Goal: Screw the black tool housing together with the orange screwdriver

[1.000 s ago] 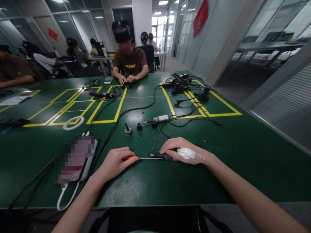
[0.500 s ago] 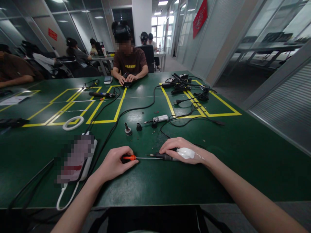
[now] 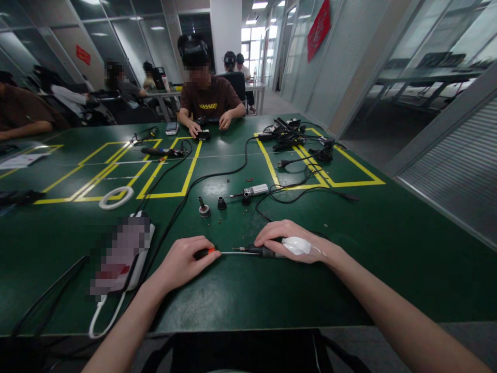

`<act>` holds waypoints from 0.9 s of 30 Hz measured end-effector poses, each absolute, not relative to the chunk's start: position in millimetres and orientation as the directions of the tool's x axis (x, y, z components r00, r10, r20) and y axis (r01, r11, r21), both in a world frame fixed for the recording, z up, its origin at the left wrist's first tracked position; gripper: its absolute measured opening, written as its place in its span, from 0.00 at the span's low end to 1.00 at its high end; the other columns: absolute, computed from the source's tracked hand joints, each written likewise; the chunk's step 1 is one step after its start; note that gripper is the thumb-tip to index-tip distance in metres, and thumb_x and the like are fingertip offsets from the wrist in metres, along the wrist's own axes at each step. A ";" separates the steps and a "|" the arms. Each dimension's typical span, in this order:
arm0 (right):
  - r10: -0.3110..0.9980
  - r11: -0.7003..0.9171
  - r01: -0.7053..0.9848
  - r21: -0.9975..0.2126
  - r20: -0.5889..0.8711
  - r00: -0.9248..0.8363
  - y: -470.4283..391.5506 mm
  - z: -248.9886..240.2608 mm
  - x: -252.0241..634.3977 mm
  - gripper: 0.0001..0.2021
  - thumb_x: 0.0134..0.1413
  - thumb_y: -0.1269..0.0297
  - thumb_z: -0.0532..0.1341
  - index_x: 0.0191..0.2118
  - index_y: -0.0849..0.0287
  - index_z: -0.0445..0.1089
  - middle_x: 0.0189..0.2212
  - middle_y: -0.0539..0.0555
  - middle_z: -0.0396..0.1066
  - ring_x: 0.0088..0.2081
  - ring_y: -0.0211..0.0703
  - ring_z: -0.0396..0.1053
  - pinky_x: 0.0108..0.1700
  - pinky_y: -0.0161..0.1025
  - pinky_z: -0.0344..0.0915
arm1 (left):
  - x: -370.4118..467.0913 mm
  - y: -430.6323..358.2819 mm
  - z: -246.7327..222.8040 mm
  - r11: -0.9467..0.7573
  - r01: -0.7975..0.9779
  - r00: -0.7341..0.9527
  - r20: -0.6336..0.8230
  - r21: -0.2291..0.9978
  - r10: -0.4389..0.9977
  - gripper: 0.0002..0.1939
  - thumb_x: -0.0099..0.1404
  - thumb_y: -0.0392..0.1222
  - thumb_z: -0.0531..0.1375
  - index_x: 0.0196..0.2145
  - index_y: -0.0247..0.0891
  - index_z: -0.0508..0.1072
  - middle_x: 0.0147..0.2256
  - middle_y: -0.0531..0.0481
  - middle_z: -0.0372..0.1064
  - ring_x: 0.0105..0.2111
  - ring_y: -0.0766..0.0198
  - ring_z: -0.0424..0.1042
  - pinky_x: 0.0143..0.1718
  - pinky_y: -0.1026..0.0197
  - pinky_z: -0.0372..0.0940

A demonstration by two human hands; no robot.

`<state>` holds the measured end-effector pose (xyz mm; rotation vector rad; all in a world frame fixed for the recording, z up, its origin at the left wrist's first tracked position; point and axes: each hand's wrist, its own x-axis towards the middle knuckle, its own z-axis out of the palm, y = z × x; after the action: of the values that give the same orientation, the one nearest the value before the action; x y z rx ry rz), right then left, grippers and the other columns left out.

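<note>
My left hand (image 3: 190, 259) is closed around the black-and-orange handle of a screwdriver (image 3: 236, 253). Its thin metal shaft points right and reaches a dark tool (image 3: 264, 251) under my right hand (image 3: 291, 241). The fingers of that hand are wrapped over the tool's body, and its narrow metal tip points left, just above the shaft. Where the shaft ends against the tool is hard to make out. Beyond my hands stand a round metal part with a black post (image 3: 204, 208), two black cone-shaped pieces (image 3: 221, 203) and a silver cylinder (image 3: 256, 189) lying on its side.
Tiny loose bits (image 3: 219, 220) lie near the cones. On the left are a phone-like device (image 3: 120, 254) with a white cable and a white ring (image 3: 116, 198). Black cords (image 3: 205, 176) cross the green table; a tangled pile (image 3: 287, 132) sits back right. Opposite sits a co-worker (image 3: 207, 98).
My left fingers have shifted slightly on the screwdriver handle, covering more of its orange part. My right hand stays in place. One of the co-worker's hands has moved away from the black object.
</note>
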<state>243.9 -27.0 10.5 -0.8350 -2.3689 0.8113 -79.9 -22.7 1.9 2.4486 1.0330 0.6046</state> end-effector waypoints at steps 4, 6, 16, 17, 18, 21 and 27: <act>0.682 0.633 0.391 -0.668 0.243 -0.690 -27.7 11.3 243.6 0.13 0.70 0.66 0.57 0.44 0.60 0.81 0.44 0.59 0.83 0.45 0.45 0.80 0.51 0.40 0.73 | -78.5 -25.6 2.4 -0.625 0.562 0.614 0.234 0.542 0.754 0.08 0.67 0.46 0.64 0.35 0.39 0.76 0.30 0.52 0.76 0.29 0.64 0.75 0.33 0.64 0.65; 0.683 0.633 0.389 -0.669 0.246 -0.688 -27.8 11.0 243.4 0.13 0.70 0.66 0.57 0.45 0.60 0.81 0.43 0.59 0.83 0.45 0.45 0.80 0.51 0.40 0.73 | -78.3 -26.2 1.5 -0.611 0.567 0.596 0.236 0.553 0.767 0.07 0.64 0.44 0.65 0.34 0.39 0.74 0.29 0.54 0.74 0.28 0.65 0.72 0.32 0.65 0.64; 0.684 0.632 0.394 -0.667 0.242 -0.688 -27.2 11.6 243.0 0.14 0.70 0.65 0.57 0.45 0.59 0.82 0.44 0.59 0.83 0.45 0.44 0.80 0.51 0.39 0.73 | -80.8 -23.6 -0.7 -0.621 0.542 0.599 0.257 0.566 0.758 0.11 0.69 0.47 0.64 0.31 0.39 0.75 0.27 0.54 0.73 0.26 0.67 0.70 0.30 0.66 0.63; 0.684 0.633 0.394 -0.666 0.242 -0.688 -27.3 11.6 243.0 0.14 0.70 0.65 0.57 0.45 0.59 0.82 0.44 0.59 0.83 0.45 0.44 0.80 0.51 0.39 0.73 | -81.0 -23.5 -0.2 -0.627 0.539 0.605 0.260 0.562 0.753 0.11 0.69 0.47 0.64 0.31 0.39 0.75 0.27 0.54 0.73 0.26 0.66 0.71 0.30 0.66 0.64; 0.684 0.633 0.394 -0.666 0.244 -0.688 -27.4 11.5 243.1 0.14 0.70 0.65 0.57 0.45 0.59 0.82 0.44 0.59 0.83 0.45 0.44 0.80 0.51 0.39 0.73 | -81.2 -23.3 0.3 -0.633 0.538 0.610 0.261 0.556 0.748 0.12 0.70 0.47 0.63 0.31 0.39 0.76 0.27 0.53 0.74 0.26 0.66 0.71 0.30 0.66 0.64; 0.686 0.632 0.390 -0.670 0.248 -0.684 -27.2 10.8 243.5 0.13 0.70 0.65 0.57 0.45 0.59 0.81 0.44 0.59 0.83 0.45 0.44 0.80 0.51 0.39 0.73 | -81.6 -22.5 0.5 -0.649 0.534 0.626 0.262 0.542 0.734 0.13 0.71 0.48 0.62 0.32 0.39 0.78 0.28 0.52 0.75 0.27 0.66 0.73 0.31 0.66 0.64; 0.686 0.636 0.397 -0.661 0.249 -0.684 -26.8 8.4 243.6 0.13 0.70 0.66 0.58 0.45 0.60 0.81 0.44 0.58 0.83 0.46 0.45 0.80 0.51 0.39 0.72 | -80.7 -21.6 -0.7 -0.664 0.548 0.638 0.258 0.509 0.725 0.14 0.72 0.48 0.61 0.32 0.39 0.78 0.28 0.52 0.76 0.27 0.65 0.74 0.31 0.66 0.64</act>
<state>243.6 -26.8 8.4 -0.8482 -2.3724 0.7950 -80.7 -21.6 -0.7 2.4757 1.0096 0.6329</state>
